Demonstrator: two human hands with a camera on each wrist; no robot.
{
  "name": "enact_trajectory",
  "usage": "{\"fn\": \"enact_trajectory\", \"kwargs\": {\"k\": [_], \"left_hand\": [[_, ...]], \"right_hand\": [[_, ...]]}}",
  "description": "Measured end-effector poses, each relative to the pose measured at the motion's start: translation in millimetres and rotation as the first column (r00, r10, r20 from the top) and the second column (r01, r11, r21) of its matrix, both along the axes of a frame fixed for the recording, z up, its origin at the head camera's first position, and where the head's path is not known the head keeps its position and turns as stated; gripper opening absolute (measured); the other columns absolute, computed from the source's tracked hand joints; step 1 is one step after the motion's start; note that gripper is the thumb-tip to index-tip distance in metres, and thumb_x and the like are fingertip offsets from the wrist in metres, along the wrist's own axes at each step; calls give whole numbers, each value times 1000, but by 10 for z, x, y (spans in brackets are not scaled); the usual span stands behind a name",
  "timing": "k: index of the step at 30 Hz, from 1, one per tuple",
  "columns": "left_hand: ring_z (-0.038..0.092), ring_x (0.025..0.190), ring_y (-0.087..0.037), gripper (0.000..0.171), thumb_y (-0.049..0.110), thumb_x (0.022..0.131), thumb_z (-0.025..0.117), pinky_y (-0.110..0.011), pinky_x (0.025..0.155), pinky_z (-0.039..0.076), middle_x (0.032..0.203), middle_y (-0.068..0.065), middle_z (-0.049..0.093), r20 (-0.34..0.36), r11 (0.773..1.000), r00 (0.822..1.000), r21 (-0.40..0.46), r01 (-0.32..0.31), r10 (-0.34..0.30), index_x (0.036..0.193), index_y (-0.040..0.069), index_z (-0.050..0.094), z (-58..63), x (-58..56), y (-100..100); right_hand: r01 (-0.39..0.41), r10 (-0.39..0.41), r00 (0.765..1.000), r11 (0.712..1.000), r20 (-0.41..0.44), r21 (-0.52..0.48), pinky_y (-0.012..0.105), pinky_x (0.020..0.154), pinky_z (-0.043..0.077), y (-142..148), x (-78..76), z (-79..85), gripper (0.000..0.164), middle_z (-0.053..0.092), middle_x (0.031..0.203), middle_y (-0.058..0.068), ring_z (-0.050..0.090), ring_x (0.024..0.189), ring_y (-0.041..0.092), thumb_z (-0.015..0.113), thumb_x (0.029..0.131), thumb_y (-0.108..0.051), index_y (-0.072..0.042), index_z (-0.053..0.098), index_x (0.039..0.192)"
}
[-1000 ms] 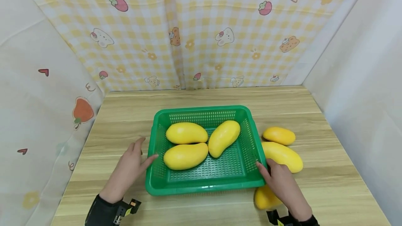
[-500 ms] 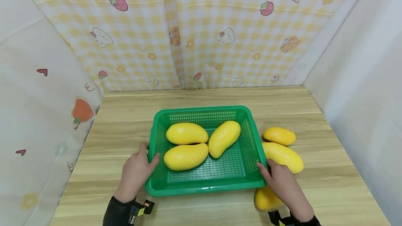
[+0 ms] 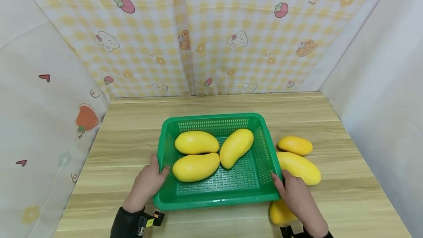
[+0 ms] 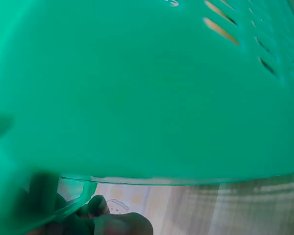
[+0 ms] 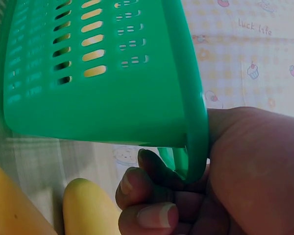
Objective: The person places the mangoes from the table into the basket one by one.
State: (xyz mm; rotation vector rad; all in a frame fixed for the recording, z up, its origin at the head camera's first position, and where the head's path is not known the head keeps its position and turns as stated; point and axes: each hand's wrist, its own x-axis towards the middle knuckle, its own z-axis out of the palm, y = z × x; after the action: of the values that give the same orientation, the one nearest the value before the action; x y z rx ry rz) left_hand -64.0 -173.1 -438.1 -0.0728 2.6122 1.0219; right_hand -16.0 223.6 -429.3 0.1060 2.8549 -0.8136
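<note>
A green perforated plastic basket (image 3: 214, 203) holds three yellow mangoes: one at the back left (image 3: 196, 142), one in front of it (image 3: 196, 167) and one slanted at the right (image 3: 236, 148). My left hand (image 3: 148, 183) grips the basket's left rim, thumb over the edge. On the opposite side my right hand (image 3: 299, 197) grips the right rim. In the right wrist view its fingers (image 5: 157, 215) curl beneath that rim. The basket wall (image 4: 152, 98) fills most of the left wrist view, with dark fingertips (image 4: 132, 224) below its rim.
To the right of the basket lie a small mango (image 3: 295, 145), a larger mango (image 3: 302, 168) and another mango (image 3: 281, 212), partly covered by the right hand. The wooden table (image 3: 132, 120) ends at a checkered curtain (image 3: 205, 47) behind, with white cloth (image 3: 390, 113) at the sides.
My left hand has moved right from beside the basket and taken hold of its left rim. My right hand keeps its hold on the right rim. The basket stays nearly in place.
</note>
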Motion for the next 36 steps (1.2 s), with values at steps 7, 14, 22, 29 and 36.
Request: {"fn": "enact_trajectory", "kwargs": {"k": [7, 14, 22, 29, 36], "left_hand": [[59, 59, -17, 47, 19, 99, 48, -32, 47, 47, 79, -12, 58, 13, 999, 1000, 45, 5, -6, 129, -11, 28, -14, -10, -7], [60, 59, -18, 44, 16, 99, 47, -32, 48, 49, 80, -13, 58, 28, 996, 1000, 90, 2, -4, 128, -10, 28, -24, -22, -17], [62, 61, -19, 44, 15, 99, 47, -32, 50, 50, 83, -14, 59, 47, 991, 999, 133, -19, 13, 130, -8, 25, -50, 5, -24], [62, 61, -18, 40, 13, 99, 47, -33, 51, 51, 81, -12, 58, 53, 986, 998, 165, -32, 24, 128, -6, 28, -63, 28, -34], [61, 61, -19, 37, 13, 99, 47, -32, 51, 51, 81, -13, 58, 37, 987, 999, 159, -31, 25, 126, -5, 29, -62, 10, -25]], "right_hand": [[-39, 39, 998, 999, 57, -2, 24, 47, 34, 138, -49, 118, 41, 42, 56, -2, 41, 49, 12, 46, 99, -44, -8, 59, 84], [-94, 110, 988, 984, -104, 154, 27, 47, 31, 501, -258, 425, 35, 40, 57, -2, 38, 51, 13, 52, 99, -36, -3, 61, 90], [-175, 200, 972, 968, -126, 181, 27, 50, 36, 874, -552, 511, 23, 52, 64, -2, 43, 56, 14, 61, 95, -24, -2, 61, 92], [-191, 222, 959, 966, -179, 175, 29, 54, 40, 1082, -805, 329, 24, 54, 71, 2, 47, 60, 16, 67, 90, -17, 4, 59, 98], [-241, 260, 962, 952, -84, 189, 52, 71, 47, 1177, -1049, 130, 43, 55, 99, 29, 54, 85, 42, 72, 86, -15, 14, 54, 111]]}}
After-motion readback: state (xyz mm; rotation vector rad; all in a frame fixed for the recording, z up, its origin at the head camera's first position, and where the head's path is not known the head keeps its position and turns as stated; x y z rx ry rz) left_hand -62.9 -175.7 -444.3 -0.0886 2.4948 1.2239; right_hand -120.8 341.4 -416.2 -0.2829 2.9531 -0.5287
